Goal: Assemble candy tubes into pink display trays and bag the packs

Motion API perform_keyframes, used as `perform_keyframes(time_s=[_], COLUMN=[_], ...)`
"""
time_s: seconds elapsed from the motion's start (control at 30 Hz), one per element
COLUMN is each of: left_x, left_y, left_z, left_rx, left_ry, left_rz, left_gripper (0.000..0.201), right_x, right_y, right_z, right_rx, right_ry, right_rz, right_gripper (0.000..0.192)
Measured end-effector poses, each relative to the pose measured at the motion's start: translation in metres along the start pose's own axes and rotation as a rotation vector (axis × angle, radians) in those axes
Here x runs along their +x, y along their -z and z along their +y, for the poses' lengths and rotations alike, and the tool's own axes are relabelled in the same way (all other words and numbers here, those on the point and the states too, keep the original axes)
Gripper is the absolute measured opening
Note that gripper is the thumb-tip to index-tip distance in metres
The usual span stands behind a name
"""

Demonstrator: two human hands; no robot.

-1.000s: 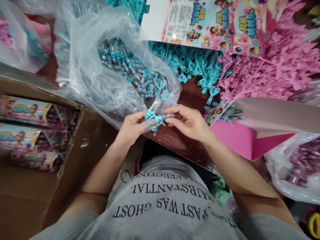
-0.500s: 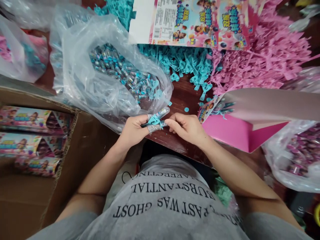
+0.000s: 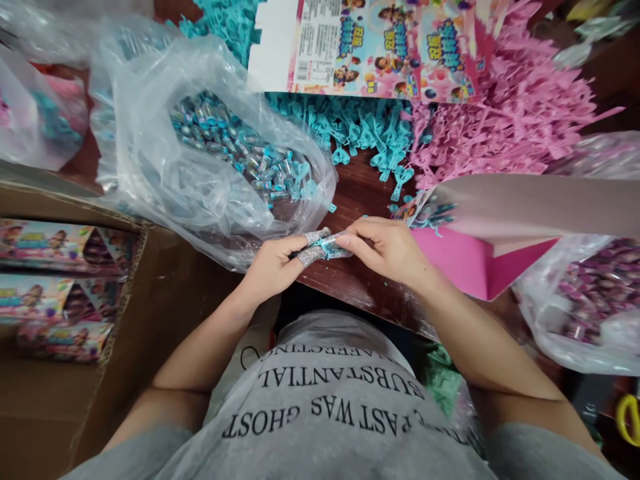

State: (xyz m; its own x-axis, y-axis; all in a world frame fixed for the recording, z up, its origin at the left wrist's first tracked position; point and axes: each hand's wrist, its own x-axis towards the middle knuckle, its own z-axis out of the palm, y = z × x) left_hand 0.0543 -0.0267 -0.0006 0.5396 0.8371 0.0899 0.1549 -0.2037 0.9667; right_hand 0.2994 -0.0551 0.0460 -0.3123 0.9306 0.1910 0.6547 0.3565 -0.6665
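Note:
My left hand [image 3: 277,267], with grey wraps on its thumb and a finger, is closed round a small clear tube [image 3: 334,245] with a teal plastic piece on it. The piece is mostly hidden between the wrapped digits. From the other side, my right hand [image 3: 387,250] pinches the tube's right end between thumb and forefinger. Just beyond my hands, an open clear plastic bag [image 3: 150,127] holds many small clear tubes with teal ends [image 3: 240,147]. Loose teal plastic pieces [image 3: 357,130] lie heaped behind the table's front strip.
Pink plastic pieces [image 3: 530,113] are heaped at the back right under a flattened printed carton [image 3: 380,53]. An open pink box [image 3: 450,257] stands right of my hand, beside a bag of purple items [image 3: 600,287]. At left, a cardboard box [image 3: 125,320] contains printed packs [image 3: 45,247].
The upper tube, which stuck up out of my left hand with the teal piece, now lies lower between both hands. My right fingers have moved from the lower end onto the clear tube.

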Motion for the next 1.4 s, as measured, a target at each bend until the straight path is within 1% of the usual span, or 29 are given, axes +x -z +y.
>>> perform_keyframes(time_s=[0.07,0.13,0.17,0.2,0.23,0.27,0.33,0.4,0.5,0.57,0.6,0.63,0.67,0.7,0.73,0.8,0.87,0.93,1.03,1.17,1.27,1.4], left_x=[0.0,0.0,0.0,0.001,0.001,0.002,0.004,0.008,0.013,0.015,0.017,0.018,0.02,0.023,0.026,0.034,0.044,0.052,0.061,0.063,0.064,0.066], left_y=[-0.001,-0.002,-0.002,-0.003,-0.004,-0.005,-0.01,-0.018,-0.035,-0.048,-0.054,-0.061,-0.067,-0.074,-0.082,-0.099,-0.119,-0.137,-0.155,-0.162,-0.167,-0.179], left_z=[-0.001,-0.004,-0.005,-0.006,-0.007,-0.007,-0.005,-0.003,-0.001,-0.001,-0.001,-0.001,-0.001,-0.001,-0.001,-0.001,-0.003,-0.008,-0.016,-0.023,-0.023,-0.021], left_rx=[-0.008,-0.012,-0.008,-0.002,0.004,0.008,0.003,-0.013,-0.057,-0.088,-0.08,-0.044,0.026,0.122,0.231,0.448,0.612,0.711,0.782,0.811,0.83,0.823], left_ry=[-0.008,-0.009,-0.006,-0.002,0.0,0.001,-0.005,-0.033,-0.057,-0.029,-0.023,-0.041,-0.09,-0.164,-0.259,-0.455,-0.583,-0.635,-0.669,-0.674,-0.694,-0.666], left_rz=[-0.011,-0.007,-0.004,-0.005,-0.01,-0.016,-0.028,-0.035,-0.074,-0.108,-0.106,-0.086,-0.058,-0.034,-0.028,-0.088,-0.186,-0.254,-0.282,-0.293,-0.301,-0.318], left_gripper=[0.033,0.033,0.032,0.032,0.032,0.031,0.031,0.031,0.034,0.04,0.045,0.05,0.054,0.056,0.053,0.036,0.024,0.025,0.029,0.031,0.029,0.029], right_x=[-0.002,-0.005,-0.006,-0.007,-0.009,-0.01,-0.012,-0.016,-0.029,-0.043,-0.052,-0.062,-0.071,-0.079,-0.086,-0.095,-0.099,-0.101,-0.103,-0.104,-0.099,-0.094], right_y=[0.003,0.005,0.006,0.007,0.007,0.006,0.004,0.002,0.004,0.016,0.026,0.038,0.052,0.066,0.079,0.098,0.107,0.11,0.109,0.104,0.099,0.099], right_z=[0.002,0.004,0.005,0.007,0.008,0.009,0.011,0.012,0.015,0.015,0.015,0.016,0.018,0.021,0.025,0.037,0.052,0.063,0.071,0.071,0.071,0.073], right_rx=[-0.003,0.028,0.054,0.081,0.105,0.122,0.133,0.152,0.266,0.357,0.362,0.322,0.235,0.108,-0.037,-0.291,-0.427,-0.478,-0.518,-0.583,-0.614,-0.667], right_ry=[-0.008,0.024,0.043,0.052,0.046,0.026,-0.036,-0.078,-0.127,-0.176,-0.208,-0.245,-0.284,-0.324,-0.362,-0.404,-0.399,-0.382,-0.383,-0.373,-0.33,-0.306], right_rz=[0.024,0.048,0.053,0.057,0.06,0.064,0.082,0.09,0.031,-0.013,-0.005,0.026,0.076,0.133,0.183,0.23,0.231,0.223,0.196,0.134,0.072,0.026], right_gripper=[0.046,0.049,0.047,0.04,0.033,0.029,0.035,0.04,0.054,0.047,0.041,0.038,0.036,0.035,0.036,0.039,0.044,0.047,0.049,0.053,0.053,0.051])
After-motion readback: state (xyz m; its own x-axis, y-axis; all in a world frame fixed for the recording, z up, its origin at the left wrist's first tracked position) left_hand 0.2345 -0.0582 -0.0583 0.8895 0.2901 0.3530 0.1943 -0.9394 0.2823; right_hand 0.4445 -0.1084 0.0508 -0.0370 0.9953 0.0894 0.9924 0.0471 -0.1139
